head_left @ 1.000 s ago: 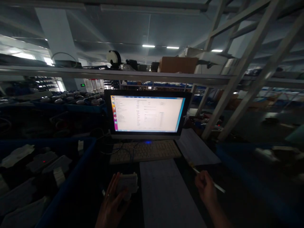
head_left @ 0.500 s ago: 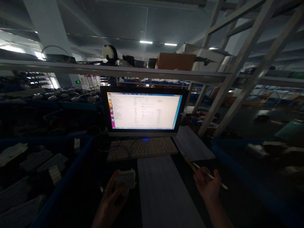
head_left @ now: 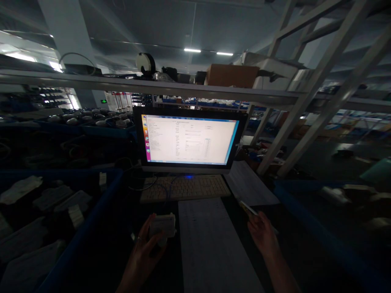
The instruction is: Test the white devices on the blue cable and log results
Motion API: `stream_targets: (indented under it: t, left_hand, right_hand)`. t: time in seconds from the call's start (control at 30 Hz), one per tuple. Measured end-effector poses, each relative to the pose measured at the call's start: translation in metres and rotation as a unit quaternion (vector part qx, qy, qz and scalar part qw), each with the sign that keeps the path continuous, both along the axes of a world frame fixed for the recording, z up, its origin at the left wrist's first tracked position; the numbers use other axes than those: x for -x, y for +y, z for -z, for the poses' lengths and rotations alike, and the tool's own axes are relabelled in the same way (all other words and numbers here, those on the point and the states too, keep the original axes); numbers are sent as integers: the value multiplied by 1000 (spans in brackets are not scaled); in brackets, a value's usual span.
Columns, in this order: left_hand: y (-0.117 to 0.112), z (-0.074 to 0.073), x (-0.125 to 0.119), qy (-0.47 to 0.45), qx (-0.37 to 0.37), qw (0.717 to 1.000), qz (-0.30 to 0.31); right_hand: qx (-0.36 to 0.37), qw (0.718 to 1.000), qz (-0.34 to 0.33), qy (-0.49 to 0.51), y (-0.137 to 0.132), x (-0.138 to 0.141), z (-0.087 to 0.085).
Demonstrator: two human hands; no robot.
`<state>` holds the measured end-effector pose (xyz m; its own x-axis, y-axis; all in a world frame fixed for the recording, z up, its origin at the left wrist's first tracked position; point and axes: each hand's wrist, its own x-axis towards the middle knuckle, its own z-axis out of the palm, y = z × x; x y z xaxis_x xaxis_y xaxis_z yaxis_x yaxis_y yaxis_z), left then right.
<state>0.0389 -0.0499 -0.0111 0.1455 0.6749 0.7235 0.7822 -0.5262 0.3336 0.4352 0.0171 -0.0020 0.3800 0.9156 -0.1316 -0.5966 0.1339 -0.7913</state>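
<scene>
While the scene is very dim, the left hand (head_left: 143,252) shows low in the head view, palm turned inward, its fingers and thumb closed around a small pale box (head_left: 163,225) that it holds up just above the dark bench. That box sits at the fingertips, just left of a long grey sheet (head_left: 210,244) which runs down the middle of the bench, and just below the near edge of a pale keyboard (head_left: 185,188).

Across the sheet, well apart from the box, the right hand (head_left: 263,236) is loosely curled around a thin pale stick (head_left: 249,208) — its far end pokes up and to the left past the fingers, toward a second grey sheet (head_left: 249,185) lying at an angle beside the keyboard. How firmly the fingers pinch the stick is too dark to tell.

Behind the keyboard stands a lit monitor (head_left: 189,140) with a white window on screen. To the left of the hands, a blue bin (head_left: 104,203) holds flat pale packets. Above the monitor runs a metal shelf (head_left: 183,89) carrying a cardboard carton (head_left: 232,75) — slanted white frame bars rise at the right
</scene>
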Motion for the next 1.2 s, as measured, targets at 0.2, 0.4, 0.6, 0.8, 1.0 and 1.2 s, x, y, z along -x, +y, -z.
stream_targets:
  t: [0.2, 0.4, 0.6, 0.8, 1.0, 1.2]
  left_hand:
    - [-1, -1, 0, 3, 5, 1000, -2]
    - [-2, 0, -2, -17, 10, 1000, 2]
    - [-2, 2, 0, -16, 13, 1000, -3]
    - [-4, -1, -2, -15, 19, 1000, -8]
    - [-4, 1, -3, -21, 25, 999, -6]
    - [-4, 5, -3, -32, 18, 999, 3]
  right_hand:
    - [-10, 1000, -14, 1, -2, 4, -5]
    - [0, 999, -40, 15, -7, 13, -16]
    - [-28, 998, -53, -3, -8, 17, -17]
    - [-51, 996, -71, -21, -8, 17, -15]
    - [-44, 995, -87, -14, -9, 18, -14]
    - [-47, 994, -88, -36, -9, 17, -15]
